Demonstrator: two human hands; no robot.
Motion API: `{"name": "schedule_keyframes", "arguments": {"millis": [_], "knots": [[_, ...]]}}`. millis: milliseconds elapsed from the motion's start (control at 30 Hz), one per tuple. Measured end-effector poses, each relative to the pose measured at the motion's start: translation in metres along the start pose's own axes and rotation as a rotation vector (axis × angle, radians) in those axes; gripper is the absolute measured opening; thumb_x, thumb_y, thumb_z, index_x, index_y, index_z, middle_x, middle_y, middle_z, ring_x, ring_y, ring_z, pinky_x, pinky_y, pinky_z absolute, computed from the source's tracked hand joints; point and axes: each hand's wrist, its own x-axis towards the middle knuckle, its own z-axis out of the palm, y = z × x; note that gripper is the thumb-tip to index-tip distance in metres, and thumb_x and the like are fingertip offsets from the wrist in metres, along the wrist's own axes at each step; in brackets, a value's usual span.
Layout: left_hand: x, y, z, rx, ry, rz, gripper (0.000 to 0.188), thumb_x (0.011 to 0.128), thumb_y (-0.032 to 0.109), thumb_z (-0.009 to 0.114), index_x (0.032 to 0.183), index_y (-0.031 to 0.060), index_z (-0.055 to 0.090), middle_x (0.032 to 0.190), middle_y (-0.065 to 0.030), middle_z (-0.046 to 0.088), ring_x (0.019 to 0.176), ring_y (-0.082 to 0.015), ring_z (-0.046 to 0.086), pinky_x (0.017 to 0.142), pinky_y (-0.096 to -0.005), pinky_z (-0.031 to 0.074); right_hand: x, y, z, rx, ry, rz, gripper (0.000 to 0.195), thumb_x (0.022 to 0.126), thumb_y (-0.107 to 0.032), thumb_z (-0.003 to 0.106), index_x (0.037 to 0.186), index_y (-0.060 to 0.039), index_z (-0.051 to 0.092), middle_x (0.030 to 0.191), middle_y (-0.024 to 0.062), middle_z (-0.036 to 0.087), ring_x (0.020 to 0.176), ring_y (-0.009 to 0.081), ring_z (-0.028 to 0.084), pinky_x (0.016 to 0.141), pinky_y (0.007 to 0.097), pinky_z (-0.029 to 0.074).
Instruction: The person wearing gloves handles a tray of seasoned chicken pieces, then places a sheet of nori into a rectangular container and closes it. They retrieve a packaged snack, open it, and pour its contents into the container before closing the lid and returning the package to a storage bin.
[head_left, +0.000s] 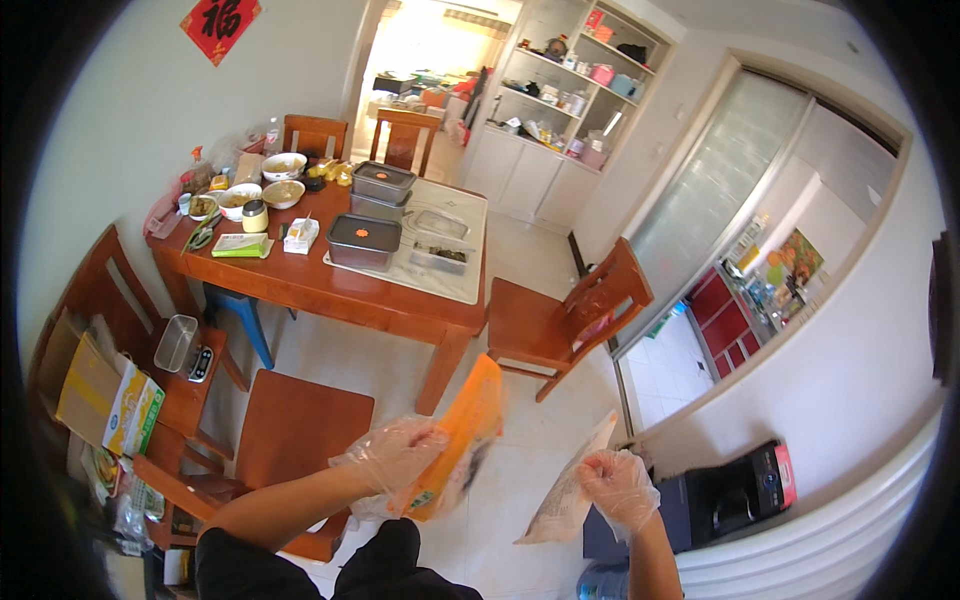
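Observation:
My left hand (405, 454), in a clear plastic disposable glove, grips an orange plastic packet (461, 431) by its side edge. The packet is slightly blurred, and its contents cannot be made out well. In my right hand (619, 484), gloved the same way, is a pale, flat packet (562, 495) with printing on it, pinched near its upper edge. Both packets hang apart from each other over the tiled floor, in front of the wooden dining table (300, 289).
Lidded containers (364, 240), bowls (283, 193) and a clear tray (439, 255) stand on the table. A chair (304, 420) is close at left; another (570, 315) stands right of the table. Beside my right hand is a dark water dispenser (720, 487). A kitchen scale (201, 364) lies on a left chair.

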Motion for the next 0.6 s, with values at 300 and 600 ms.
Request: {"name": "schedule_keyframes", "arguments": {"millis": [300, 600], "knots": [[0.14, -0.067, -0.028, -0.258, 0.214, -0.309, 0.034, 0.09, 0.03, 0.051, 0.104, 0.0006, 0.06, 0.084, -0.0156, 0.062, 0.076, -0.0227, 0.059, 0.075, -0.0323, 0.047, 0.284, -0.033, -0.026, 0.201, 0.125, -0.423, 0.015, 0.083, -0.012, 0.059, 0.076, -0.0004, 0.064, 0.058, 0.0007, 0.055, 0.055, 0.0058, 0.049, 0.049, 0.0246, 0.04], [0.251, -0.055, -0.059, -0.599, 0.633, -0.427, 0.027, 0.086, 0.02, 0.061, 0.099, -0.0026, 0.063, 0.075, -0.0016, 0.057, 0.066, -0.0112, 0.05, 0.063, -0.025, 0.042, 0.623, -0.116, 0.058, 0.71, -0.041, -0.646, 0.021, 0.086, -0.023, 0.06, 0.084, -0.002, 0.06, 0.067, 0.0047, 0.059, 0.057, 0.0103, 0.054, 0.052, 0.0281, 0.044]]}}
